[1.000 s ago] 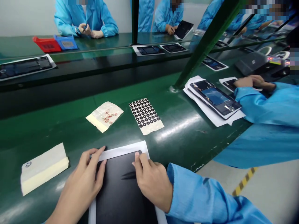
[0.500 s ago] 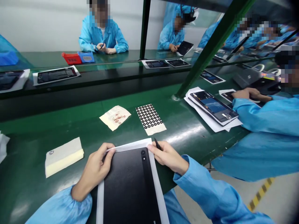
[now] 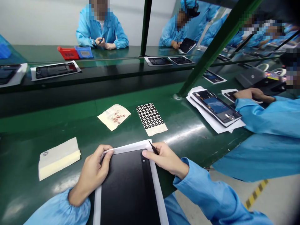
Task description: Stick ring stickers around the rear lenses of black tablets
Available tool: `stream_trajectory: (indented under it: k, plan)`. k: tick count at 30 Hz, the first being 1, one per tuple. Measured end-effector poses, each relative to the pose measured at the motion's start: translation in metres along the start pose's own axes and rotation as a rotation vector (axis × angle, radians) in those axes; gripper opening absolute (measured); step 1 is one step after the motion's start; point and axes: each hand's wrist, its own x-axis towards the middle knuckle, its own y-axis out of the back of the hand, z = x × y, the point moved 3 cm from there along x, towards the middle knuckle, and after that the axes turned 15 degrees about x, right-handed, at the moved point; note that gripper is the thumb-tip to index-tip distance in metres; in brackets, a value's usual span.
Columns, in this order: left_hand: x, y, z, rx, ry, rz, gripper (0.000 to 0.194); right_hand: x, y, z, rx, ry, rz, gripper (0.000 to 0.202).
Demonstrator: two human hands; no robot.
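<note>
A black tablet (image 3: 126, 187) lies back side up on a white sheet (image 3: 134, 145) at the table's near edge. My left hand (image 3: 93, 172) is closed on the sheet's upper left corner and the tablet's edge, thumb on top. My right hand (image 3: 166, 157) holds black tweezers (image 3: 154, 148), their tip pointing up and left. Its thumb rests on the tablet's upper right corner, by the camera strip. Beyond the tablet lie a sheet of round black stickers (image 3: 151, 117) and a pale paper (image 3: 114, 116) with small reddish pieces on it. The tablet's lower end is out of view.
A folded pale paper (image 3: 58, 157) lies on the left of the green table (image 3: 98, 137). At right, an opened tablet (image 3: 215, 104) sits on white sheets beside a co-worker's arm (image 3: 264, 112). A slanted green post (image 3: 199, 65) rises behind. More tablets line the far shelf.
My right thumb has slid from the sheet's edge onto the tablet's camera corner, and more of the tweezers shows. My left hand keeps its hold. The view has shifted slightly.
</note>
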Motion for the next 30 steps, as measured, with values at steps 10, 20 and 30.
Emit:
stream_trajectory:
  k: [10, 20, 30]
  plan:
    - [-0.0001, -0.0049, -0.0033, 0.031, 0.042, -0.005, 0.028, 0.0022, -0.0038, 0.0054, -0.082, 0.042, 0.094, 0.037]
    - [0.0013, -0.0038, -0.0028, 0.038, 0.026, -0.01, 0.03, 0.003, -0.0059, 0.0031, 0.052, 0.005, 0.065, 0.033]
    - [0.001, -0.0048, -0.0023, 0.037, 0.032, -0.013, 0.028, -0.0004, -0.0043, 0.0045, 0.106, -0.021, 0.073, 0.038]
